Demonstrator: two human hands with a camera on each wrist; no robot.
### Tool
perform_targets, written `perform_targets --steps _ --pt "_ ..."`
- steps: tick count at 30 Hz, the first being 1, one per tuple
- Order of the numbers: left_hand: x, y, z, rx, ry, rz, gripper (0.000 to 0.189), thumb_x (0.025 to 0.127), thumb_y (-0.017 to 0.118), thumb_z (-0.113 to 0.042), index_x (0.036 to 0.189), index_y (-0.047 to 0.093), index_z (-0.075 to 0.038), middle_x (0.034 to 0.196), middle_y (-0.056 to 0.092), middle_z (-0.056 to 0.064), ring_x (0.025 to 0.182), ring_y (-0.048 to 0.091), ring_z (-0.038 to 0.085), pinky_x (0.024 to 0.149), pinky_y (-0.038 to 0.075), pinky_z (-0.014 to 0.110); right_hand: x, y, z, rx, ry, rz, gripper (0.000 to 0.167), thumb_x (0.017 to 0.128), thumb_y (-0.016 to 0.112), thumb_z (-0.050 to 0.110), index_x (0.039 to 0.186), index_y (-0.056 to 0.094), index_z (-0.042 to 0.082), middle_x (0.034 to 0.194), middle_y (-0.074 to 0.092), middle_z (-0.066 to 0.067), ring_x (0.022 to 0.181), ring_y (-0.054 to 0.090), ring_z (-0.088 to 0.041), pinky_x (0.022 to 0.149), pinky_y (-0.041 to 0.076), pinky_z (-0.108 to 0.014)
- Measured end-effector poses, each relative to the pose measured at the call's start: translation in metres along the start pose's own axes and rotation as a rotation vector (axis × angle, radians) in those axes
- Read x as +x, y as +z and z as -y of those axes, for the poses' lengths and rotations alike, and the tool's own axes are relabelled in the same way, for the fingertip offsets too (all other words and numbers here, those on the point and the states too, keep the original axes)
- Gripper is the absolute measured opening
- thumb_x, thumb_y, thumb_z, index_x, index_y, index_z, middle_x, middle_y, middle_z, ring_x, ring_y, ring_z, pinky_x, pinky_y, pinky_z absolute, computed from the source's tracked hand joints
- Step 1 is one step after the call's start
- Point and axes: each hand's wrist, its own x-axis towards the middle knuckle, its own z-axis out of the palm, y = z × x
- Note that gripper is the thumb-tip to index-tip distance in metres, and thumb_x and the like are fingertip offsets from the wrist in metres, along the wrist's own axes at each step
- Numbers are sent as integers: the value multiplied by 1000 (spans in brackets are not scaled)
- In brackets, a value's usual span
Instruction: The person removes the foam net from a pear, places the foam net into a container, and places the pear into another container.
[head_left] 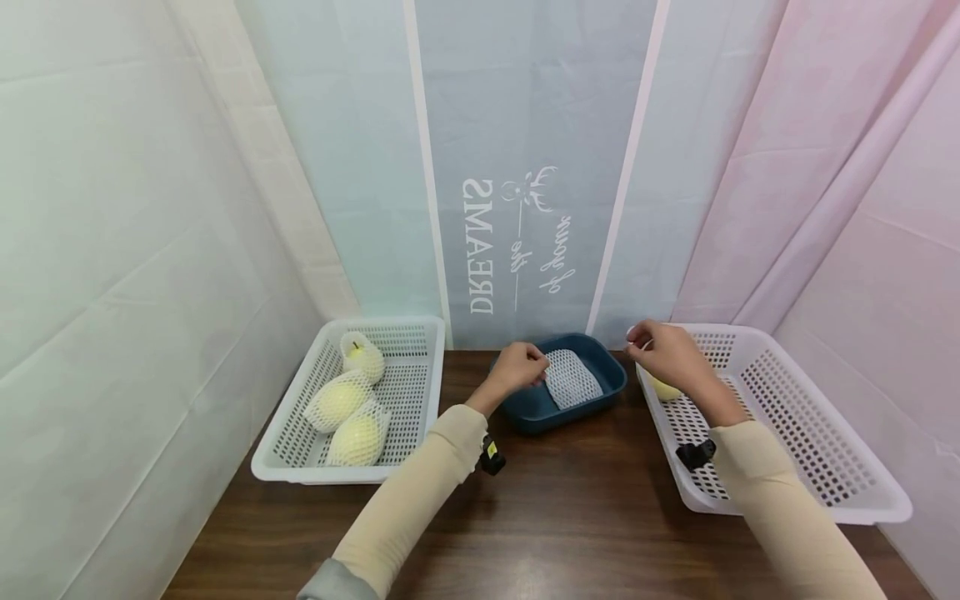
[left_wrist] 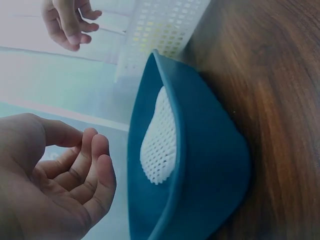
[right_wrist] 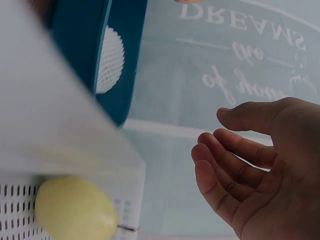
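Beside the left rim of a blue basin (head_left: 534,421), my left hand (head_left: 516,371) hovers with its thumb touching the index fingertip. No object shows between those fingers in the left wrist view. White foam fruit nets (head_left: 572,382) lie flat in the basin. My right hand (head_left: 667,357) is raised over the near-left corner of the right white basket (head_left: 888,500), its fingers loosely bent and holding nothing. Below it in that basket sits a bare yellow pear (right_wrist: 75,210), mostly covered by the hand in the head view.
The left white basket (head_left: 437,375) holds three pears in foam nets, one being the lowest netted pear (head_left: 357,442). All containers stand on a dark wooden table (head_left: 570,517). A printed curtain (head_left: 525,100) hangs right behind them, with pale cloth along both sides.
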Motion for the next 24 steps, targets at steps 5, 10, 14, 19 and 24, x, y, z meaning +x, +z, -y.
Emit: perform_targets --steps 5,10,14,19,24 --pt "-5 -5 -2 13 45 -9 22 106 60 -17 104 79 -5 92 79 13 82 76 28 66 58 27 -1 5 13 15 -18 -7 25 101 69 20 114 70 -2 104 76 -21 96 73 -37 80 58 -51" --pt "-9 -10 -5 23 75 -5 23 107 59 -18 108 78 -5 99 79 18 83 76 31 64 55 24 -2 12 27 17 -31 -16 24 102 69 20 112 70 -2 104 77 -22 96 73 -38 82 59 -53" --pt "-14 -13 -8 20 95 -3 23 108 58 -18 108 78 -5 99 79 19 86 77 35 64 53 24 -4 18 37 27 -42 -26 24 102 69 19 113 70 -2 105 76 -23 98 73 -39 85 59 -55" --pt "-18 -16 -11 29 115 -9 21 108 60 -19 106 77 -7 86 77 7 77 75 26 65 55 25 -7 28 47 53 -69 -46 22 102 71 16 114 70 -2 103 77 -21 94 73 -36 84 59 -54" --pt "-22 -19 -14 47 138 -20 20 107 61 -20 104 77 -8 84 76 6 67 68 11 65 54 25 -9 38 56 99 -112 -57 20 101 72 14 113 71 -2 101 77 -17 90 73 -30 80 60 -50"
